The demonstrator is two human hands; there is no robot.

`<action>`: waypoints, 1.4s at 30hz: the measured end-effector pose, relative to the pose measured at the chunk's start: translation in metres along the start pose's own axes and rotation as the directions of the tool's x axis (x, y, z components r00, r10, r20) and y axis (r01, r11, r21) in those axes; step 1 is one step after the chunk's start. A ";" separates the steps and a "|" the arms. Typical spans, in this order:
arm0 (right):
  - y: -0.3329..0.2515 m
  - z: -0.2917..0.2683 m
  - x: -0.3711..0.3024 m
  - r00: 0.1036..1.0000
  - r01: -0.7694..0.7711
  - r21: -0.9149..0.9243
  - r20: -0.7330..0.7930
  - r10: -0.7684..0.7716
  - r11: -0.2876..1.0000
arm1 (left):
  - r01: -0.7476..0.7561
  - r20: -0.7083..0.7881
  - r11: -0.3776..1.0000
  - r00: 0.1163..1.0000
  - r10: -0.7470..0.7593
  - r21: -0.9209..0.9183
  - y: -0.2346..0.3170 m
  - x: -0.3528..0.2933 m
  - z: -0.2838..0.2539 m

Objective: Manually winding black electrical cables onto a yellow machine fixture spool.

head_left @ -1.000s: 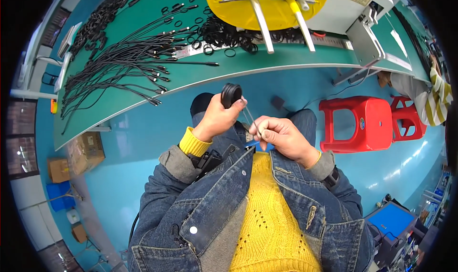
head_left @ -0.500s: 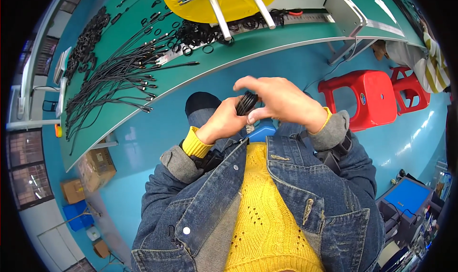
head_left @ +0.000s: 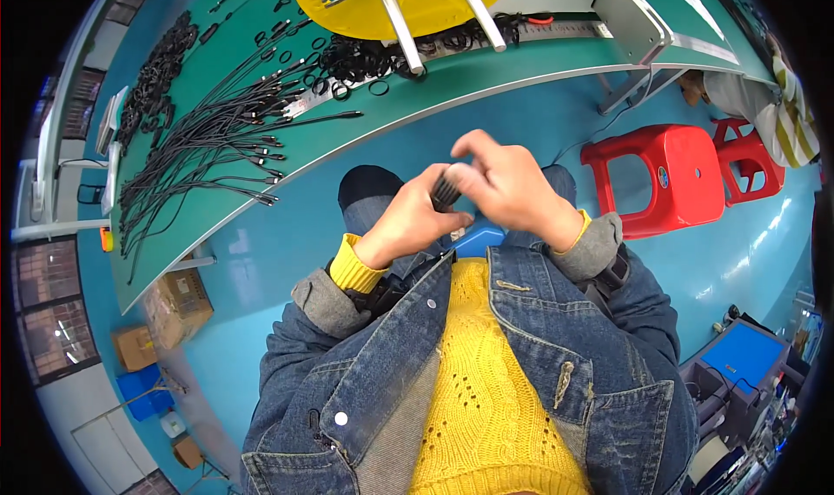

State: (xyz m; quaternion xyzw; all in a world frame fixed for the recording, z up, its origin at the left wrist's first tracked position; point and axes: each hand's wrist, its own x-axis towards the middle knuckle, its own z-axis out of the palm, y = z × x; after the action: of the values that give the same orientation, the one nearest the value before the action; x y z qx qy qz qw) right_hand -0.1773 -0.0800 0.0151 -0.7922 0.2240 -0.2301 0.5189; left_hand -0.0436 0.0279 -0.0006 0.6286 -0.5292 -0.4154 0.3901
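A small bundle of coiled black cable (head_left: 446, 193) is held above my lap. My left hand (head_left: 407, 217) wraps round it from the left, its thumb along the near side. My right hand (head_left: 511, 181) is bent over the bundle from the right, thumb against its upper end and index finger raised and curled. What lies between the right fingers is partly hidden. Ahead on the left, many loose black cables (head_left: 195, 143) with metal plugs lie fanned on the green table (head_left: 382, 117). Black rings of coiled cable (head_left: 347, 61) are heaped farther back.
A yellow round plate (head_left: 382, 9) with metal rods overhangs the table's far edge. Red stools (head_left: 686, 178) stand on the blue floor to the right. Cardboard boxes (head_left: 178, 304) sit low on the left. A metal ruler (head_left: 565, 29) lies along the table.
My right hand has turned and closed over the upper end of the bundle, its index finger curling up. The left hand still grips the coil, which now looks more upright and more covered.
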 end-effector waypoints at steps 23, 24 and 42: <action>0.040 0.027 0.019 0.960 -0.274 -0.062 0.041 0.276 0.960 | 0.209 -0.065 0.976 0.975 -0.213 -0.062 -0.014 0.000 -0.009; 0.039 0.027 0.019 0.960 -0.273 -0.064 0.042 0.276 0.960 | 0.249 0.013 0.951 0.968 -0.251 -0.184 -0.013 0.000 -0.010; 0.053 0.058 0.019 0.989 0.048 -0.356 0.150 0.007 0.933 | 0.088 -0.127 0.973 0.990 -0.061 0.213 -0.048 -0.003 0.010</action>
State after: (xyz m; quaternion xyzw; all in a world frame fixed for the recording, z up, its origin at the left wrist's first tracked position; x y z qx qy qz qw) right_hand -0.1339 -0.0686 -0.0520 -0.8907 0.2147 -0.1313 0.3787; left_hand -0.0370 0.0370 -0.0486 0.7107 -0.5234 -0.3309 0.3338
